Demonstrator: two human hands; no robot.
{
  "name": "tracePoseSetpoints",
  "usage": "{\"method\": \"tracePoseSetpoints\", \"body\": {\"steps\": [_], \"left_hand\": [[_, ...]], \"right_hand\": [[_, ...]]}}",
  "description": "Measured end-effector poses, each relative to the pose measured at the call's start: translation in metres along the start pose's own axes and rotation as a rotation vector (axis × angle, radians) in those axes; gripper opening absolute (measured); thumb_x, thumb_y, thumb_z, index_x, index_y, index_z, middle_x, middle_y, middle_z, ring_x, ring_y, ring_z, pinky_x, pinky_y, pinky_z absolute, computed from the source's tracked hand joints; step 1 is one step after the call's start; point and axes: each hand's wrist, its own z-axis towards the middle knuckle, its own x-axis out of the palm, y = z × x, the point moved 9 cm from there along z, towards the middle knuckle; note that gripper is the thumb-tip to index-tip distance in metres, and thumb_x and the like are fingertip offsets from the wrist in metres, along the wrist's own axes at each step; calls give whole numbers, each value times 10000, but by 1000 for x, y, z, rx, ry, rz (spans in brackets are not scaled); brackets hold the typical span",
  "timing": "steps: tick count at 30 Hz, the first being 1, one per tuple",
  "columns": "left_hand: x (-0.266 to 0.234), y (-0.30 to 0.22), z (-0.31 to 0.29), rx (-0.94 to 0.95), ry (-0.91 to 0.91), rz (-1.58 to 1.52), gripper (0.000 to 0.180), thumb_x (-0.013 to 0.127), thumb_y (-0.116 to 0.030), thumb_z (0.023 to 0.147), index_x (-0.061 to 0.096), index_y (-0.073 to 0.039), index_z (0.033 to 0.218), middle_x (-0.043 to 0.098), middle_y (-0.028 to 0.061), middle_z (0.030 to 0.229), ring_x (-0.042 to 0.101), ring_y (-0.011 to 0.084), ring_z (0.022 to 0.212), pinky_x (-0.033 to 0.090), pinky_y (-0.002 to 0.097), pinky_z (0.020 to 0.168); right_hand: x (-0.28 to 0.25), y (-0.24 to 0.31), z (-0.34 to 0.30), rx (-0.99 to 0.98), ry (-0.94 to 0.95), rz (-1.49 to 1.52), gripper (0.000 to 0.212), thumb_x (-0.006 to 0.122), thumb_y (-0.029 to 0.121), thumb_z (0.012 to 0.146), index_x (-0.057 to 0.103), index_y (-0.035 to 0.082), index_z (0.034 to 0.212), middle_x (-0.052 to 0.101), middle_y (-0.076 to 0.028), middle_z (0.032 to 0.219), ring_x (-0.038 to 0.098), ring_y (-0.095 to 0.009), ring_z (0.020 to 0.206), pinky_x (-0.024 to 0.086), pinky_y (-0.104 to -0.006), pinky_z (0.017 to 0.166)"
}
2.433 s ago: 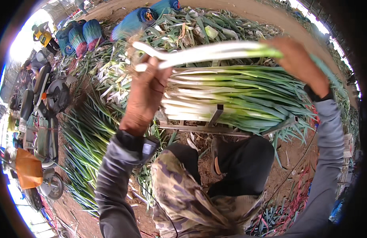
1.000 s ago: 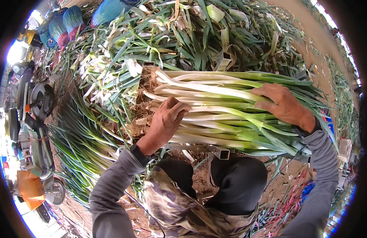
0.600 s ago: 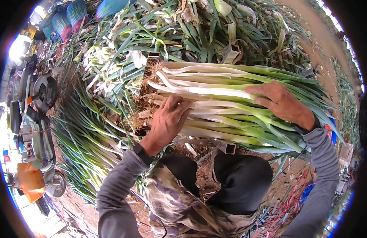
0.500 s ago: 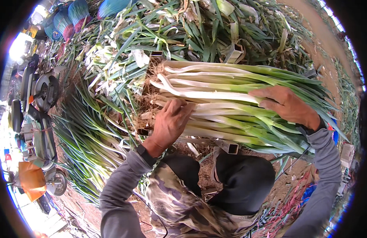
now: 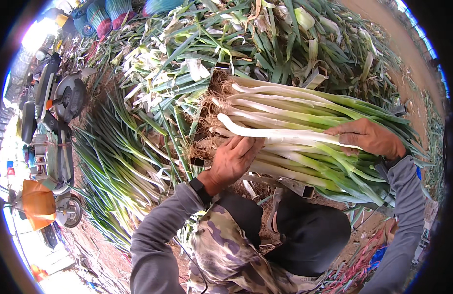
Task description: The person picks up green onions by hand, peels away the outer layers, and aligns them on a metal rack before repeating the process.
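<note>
A layer of long green onions [image 5: 309, 105] lies across a metal stand in front of me, roots to the left and green leaves to the right. One curved white-stemmed green onion [image 5: 285, 134] rests on top of it. My right hand [image 5: 368, 139] is closed round that onion toward its leaf end, thumb and fingers pinching it. Nearer its root end, my left hand [image 5: 233, 160] is closed with fingertips against the underside of the same stem. Those fingertips are partly hidden by the hand's back.
Loose green onions [image 5: 123, 171] are heaped on the ground at left. Beyond the stand is a pile of stripped leaves [image 5: 265, 44]. Square metal tube ends [image 5: 308, 191] stick out near my knees. A parked scooter [image 5: 60, 127] and netted bundles [image 5: 119, 12] stand further left.
The view has shifted, so the stand appears lower and further right. Both hands stay at the same onion; my left fingers have unfolded slightly along its stem.
</note>
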Motion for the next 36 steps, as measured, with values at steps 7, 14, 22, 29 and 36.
{"method": "tracePoseSetpoints", "body": {"steps": [7,14,22,29,36], "left_hand": [[6,13,-12,-87,32,-7,372,678,-98,899,686,-38,1266,695,119,1208,681,294,1050,581,392,872],[1,8,6,-186,-38,-110,338,688,-137,872,651,-27,1189,587,125,1177,628,299,1073,563,404,862],[-34,32,27,-273,-68,1,388,668,-208,960,640,-91,1329,606,151,1342,571,378,1230,461,514,1020],[-1,49,30,-264,-22,255,411,617,-243,1024,613,-71,1397,583,144,1436,459,341,1432,370,494,1161],[-2,41,25,-276,-13,283,403,567,-275,1047,596,-81,1400,547,140,1449,466,340,1400,351,487,1165]], "right_hand": [[19,11,45,-86,-141,-236,386,543,273,1088,659,18,1354,714,-83,945,591,-135,697,522,-316,712],[19,-7,25,-237,-467,-657,322,656,155,963,690,-15,1234,649,-243,1014,635,-433,970,500,-485,845],[36,33,-22,-246,-653,-1090,533,801,239,816,642,-14,1259,590,-184,1085,600,-385,1044,510,-475,886],[30,-17,-30,-238,-554,-902,566,776,227,879,583,-42,1338,558,-216,1074,619,-423,971,508,-485,848],[35,-38,-12,-206,-537,-849,506,740,198,916,593,-46,1334,586,-251,1202,616,-434,1092,515,-463,917]]}}
